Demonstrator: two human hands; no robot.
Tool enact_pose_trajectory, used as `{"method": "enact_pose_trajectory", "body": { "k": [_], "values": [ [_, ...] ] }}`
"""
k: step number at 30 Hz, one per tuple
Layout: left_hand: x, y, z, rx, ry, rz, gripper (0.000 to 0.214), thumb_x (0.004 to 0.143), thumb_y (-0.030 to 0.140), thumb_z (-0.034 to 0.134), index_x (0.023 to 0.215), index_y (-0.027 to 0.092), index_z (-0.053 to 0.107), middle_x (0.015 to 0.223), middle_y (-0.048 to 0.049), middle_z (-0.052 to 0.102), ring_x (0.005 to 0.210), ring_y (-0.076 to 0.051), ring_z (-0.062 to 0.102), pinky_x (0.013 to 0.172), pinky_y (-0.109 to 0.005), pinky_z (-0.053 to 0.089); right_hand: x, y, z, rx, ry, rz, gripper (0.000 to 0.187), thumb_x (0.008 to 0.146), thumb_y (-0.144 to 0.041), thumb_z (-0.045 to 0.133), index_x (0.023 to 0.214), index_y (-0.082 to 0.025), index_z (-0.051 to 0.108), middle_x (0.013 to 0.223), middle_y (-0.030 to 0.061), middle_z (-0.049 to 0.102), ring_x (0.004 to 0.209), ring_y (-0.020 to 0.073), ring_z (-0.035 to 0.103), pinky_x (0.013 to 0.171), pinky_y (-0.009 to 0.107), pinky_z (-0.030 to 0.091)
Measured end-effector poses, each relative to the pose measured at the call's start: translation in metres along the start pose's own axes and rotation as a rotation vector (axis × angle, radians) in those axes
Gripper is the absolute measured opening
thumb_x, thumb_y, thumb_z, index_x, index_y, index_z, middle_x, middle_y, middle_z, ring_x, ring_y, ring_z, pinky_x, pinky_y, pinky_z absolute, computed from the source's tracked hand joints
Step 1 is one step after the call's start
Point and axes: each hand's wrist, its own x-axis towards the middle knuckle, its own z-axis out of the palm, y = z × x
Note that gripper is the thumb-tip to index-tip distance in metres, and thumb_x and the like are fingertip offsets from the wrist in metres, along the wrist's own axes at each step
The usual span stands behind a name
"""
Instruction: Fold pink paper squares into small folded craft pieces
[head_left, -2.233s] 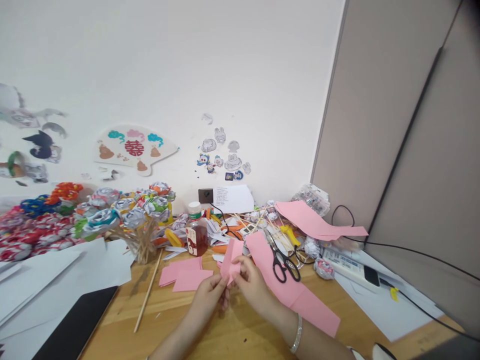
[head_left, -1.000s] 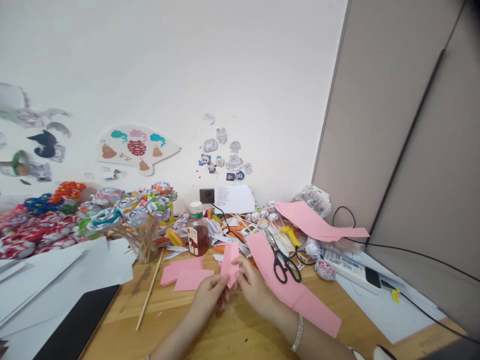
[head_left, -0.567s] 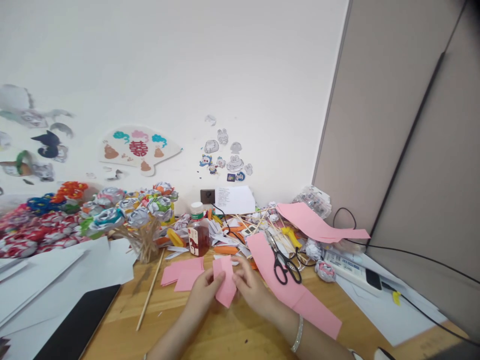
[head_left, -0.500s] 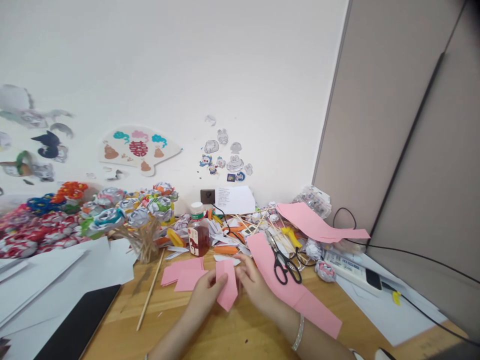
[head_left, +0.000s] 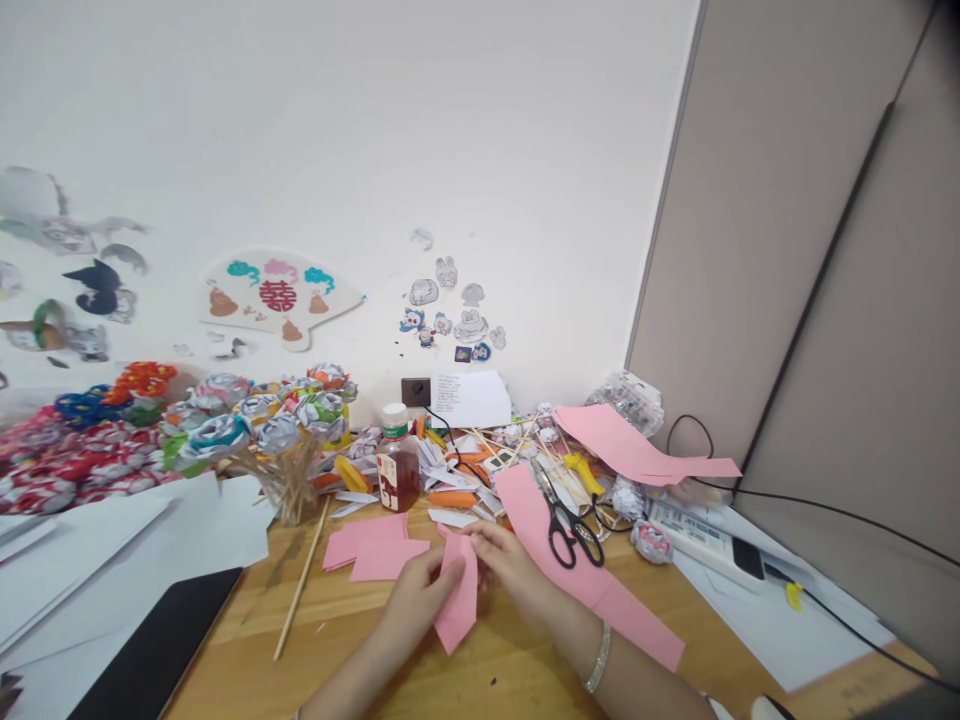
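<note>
Pink paper [head_left: 460,603] lowered; bottle [head_left: 397,472] holds brown liquid.

Our folded pink paper [head_left: 459,600], upright above the fingers two seconds ago, now turned over and hanging toward the table [head_left: 352,625], left hand [head_left: 420,597] and right hand [head_left: 511,566] lowered with it

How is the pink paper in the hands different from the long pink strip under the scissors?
The folded paper is small and creased; the strip is long and flat. The folded paper is held by the left hand and right hand; the strip lies on the table with scissors on it. Both are pink.
</note>
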Motion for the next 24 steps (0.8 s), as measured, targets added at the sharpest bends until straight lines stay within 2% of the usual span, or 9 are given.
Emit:
{"method": "enact_pose_trajectory", "body": {
  "k": [4, 6, 16, 19, 24],
  "values": [
    [0.0044, -0.0073, 0.0011, 0.034, 0.125, -0.013, 0.027, 0.069, 0.039, 0.050, 0.056, 0.016, 0.055, 0.055, 0.0007, 0.056, 0.056, -0.016, 0.049, 0.054, -0.023, 0.038, -0.0005, -0.0007, 0.0016, 0.015, -0.073, 0.014, 0.037, 0.070, -0.045, 0.060, 0.091, -0.016, 0.052, 0.054, -0.0052, 0.049, 0.044, 0.0074, 0.046, 0.046, 0.019, 0.035],
    [0.0058, -0.0089, 0.0008, 0.029, 0.149, -0.006, 0.027, 0.068, 0.040, 0.051, 0.055, 0.016, 0.053, 0.052, 0.0020, 0.054, 0.054, -0.015, 0.047, 0.053, -0.023, 0.037, -0.0011, -0.0017, 0.0019, 0.019, -0.082, 0.000, 0.037, 0.068, -0.043, 0.063, 0.091, -0.016, 0.051, 0.054, -0.0065, 0.047, 0.045, 0.0069, 0.045, 0.047, 0.019, 0.035],
    [0.0059, -0.0048, -0.0011, -0.010, 0.124, -0.011, 0.030, 0.066, 0.044, 0.051, 0.055, 0.017, 0.054, 0.053, 0.0007, 0.054, 0.055, -0.016, 0.046, 0.052, -0.022, 0.035, -0.0007, -0.0025, 0.0007, 0.220, -0.093, 0.012, 0.037, 0.075, -0.049, 0.053, 0.085, -0.013, 0.057, 0.056, -0.0018, 0.052, 0.046, 0.0077, 0.046, 0.050, 0.022, 0.036],
    [0.0059, -0.0055, -0.0008, -0.006, 0.120, -0.011, 0.030, 0.067, 0.044, 0.050, 0.056, 0.016, 0.055, 0.055, 0.0002, 0.055, 0.056, -0.016, 0.047, 0.053, -0.023, 0.035, -0.0009, -0.0039, 0.0012, 0.212, -0.090, 0.015, 0.035, 0.072, -0.045, 0.058, 0.086, -0.013, 0.058, 0.056, -0.0018, 0.053, 0.046, 0.0079, 0.046, 0.050, 0.022, 0.036],
    [0.0047, -0.0038, 0.0007, 0.075, 0.135, -0.008, 0.029, 0.067, 0.042, 0.050, 0.054, 0.016, 0.050, 0.052, 0.0026, 0.048, 0.054, -0.014, 0.043, 0.051, -0.023, 0.033, -0.0003, -0.0040, -0.0005, 0.154, -0.070, 0.046, 0.033, 0.067, -0.041, 0.064, 0.083, -0.013, 0.059, 0.058, -0.0025, 0.054, 0.047, 0.0064, 0.047, 0.051, 0.020, 0.036]
  ]
}}
